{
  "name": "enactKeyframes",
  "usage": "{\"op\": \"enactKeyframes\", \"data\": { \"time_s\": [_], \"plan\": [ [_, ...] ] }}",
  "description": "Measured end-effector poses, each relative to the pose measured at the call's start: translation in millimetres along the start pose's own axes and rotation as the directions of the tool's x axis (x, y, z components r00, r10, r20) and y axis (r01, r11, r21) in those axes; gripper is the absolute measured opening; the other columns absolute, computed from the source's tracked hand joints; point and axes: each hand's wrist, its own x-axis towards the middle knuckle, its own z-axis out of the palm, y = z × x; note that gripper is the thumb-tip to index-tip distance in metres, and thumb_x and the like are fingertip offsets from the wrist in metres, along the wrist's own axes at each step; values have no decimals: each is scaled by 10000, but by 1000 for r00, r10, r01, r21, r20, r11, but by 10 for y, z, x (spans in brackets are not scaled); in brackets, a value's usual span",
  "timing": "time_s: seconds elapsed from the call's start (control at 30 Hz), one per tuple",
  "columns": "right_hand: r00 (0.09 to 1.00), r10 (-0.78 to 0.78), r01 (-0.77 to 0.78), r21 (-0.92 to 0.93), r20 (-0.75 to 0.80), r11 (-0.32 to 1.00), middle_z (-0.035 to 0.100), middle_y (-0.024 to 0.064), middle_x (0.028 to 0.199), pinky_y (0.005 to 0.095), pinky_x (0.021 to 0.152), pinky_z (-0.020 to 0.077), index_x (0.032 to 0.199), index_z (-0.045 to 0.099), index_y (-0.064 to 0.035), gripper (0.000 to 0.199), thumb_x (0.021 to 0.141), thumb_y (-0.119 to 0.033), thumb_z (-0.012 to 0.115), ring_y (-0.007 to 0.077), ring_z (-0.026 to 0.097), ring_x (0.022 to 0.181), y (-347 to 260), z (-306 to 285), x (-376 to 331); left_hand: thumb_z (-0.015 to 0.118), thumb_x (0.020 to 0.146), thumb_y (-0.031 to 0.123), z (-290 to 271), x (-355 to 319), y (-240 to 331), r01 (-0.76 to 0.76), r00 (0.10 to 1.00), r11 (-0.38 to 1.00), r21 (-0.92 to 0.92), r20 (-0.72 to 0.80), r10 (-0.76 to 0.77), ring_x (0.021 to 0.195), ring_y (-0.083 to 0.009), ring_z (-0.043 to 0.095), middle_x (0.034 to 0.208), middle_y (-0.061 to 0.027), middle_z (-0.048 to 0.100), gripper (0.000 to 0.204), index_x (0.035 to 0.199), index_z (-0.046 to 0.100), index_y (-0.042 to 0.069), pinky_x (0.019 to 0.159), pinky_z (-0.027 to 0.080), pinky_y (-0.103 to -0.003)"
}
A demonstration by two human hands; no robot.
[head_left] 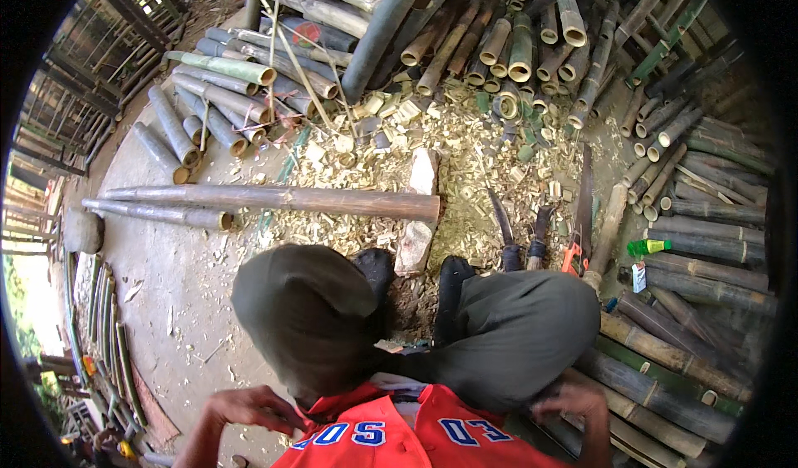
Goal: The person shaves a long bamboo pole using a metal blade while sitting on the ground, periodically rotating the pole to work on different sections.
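Observation:
My left hand [259, 407] is beside the hem of my red shirt [378, 435], with its fingers bent loosely and nothing visible in them. On the other side, my right hand [573, 403] is near my right hip, its fingers smeared by motion. Ahead of my knees, a long brown bamboo pole [332, 200] lies crosswise, its right end resting on a pale stone block [416, 243]. A shorter bamboo pole [179, 214] lies alongside it. Two dark-handled machetes, one a curved blade [502, 217] and one broader [542, 223], are right of my feet, near a saw [586, 206] with an orange handle.
Wood chips [357, 165] cover the floor around the stone. Bamboo stacks rise at the back [519, 48], the far left [220, 94] and the right [706, 243]. A green bottle [648, 248] lies on the right stack. A round stone [83, 231] sits at the left.

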Motion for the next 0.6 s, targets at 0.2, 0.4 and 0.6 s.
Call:
{"op": "enactKeyframes", "data": {
  "time_s": [0.2, 0.4, 0.6],
  "plan": [
    [470, -566, 250, -513, -677, 821, 729, 212, 950, 472, 796, 558, 1178, 687, 11, 358, 1004, -298, 640, 336, 716, 844, -573, -1238, 570, 762, 875, 164, -1766, 205, -72, -61, 772, 974, 220, -608, 186, 920, -151, 700, 1014, -108, 798, 334, 1162, 780, -8, 831, 573, -331],
    [536, -379, -157, -531, -754, 833, 741, 257, 1005, 516, 836, 563, 1239, 625, 19, 542, 967, -443, 700, 438, 730, 981, -1438, -1720, 1985, 862, 801, 224, -2913, 1469, 1429, 156, 582, 667, 728, -614, 533, 864, -265, 716, 953, -155, 748, 438, 1168, 749, 14, 815, 571, -401],
    [557, -360, -196, -540, -749, 819, 729, 310, 1090, 607, 854, 551, 1404, 489, 47, 692, 935, -396, 741, 504, 714, 1017, -1486, -1762, 2292, 917, 650, 354, -3101, 2367, 2134, 248, 796, 307, 919, -374, 475, 1274, -367, 592, 1313, -185, 636, 848, 1389, 611, 74, 1088, 491, -494]
  ]
}}
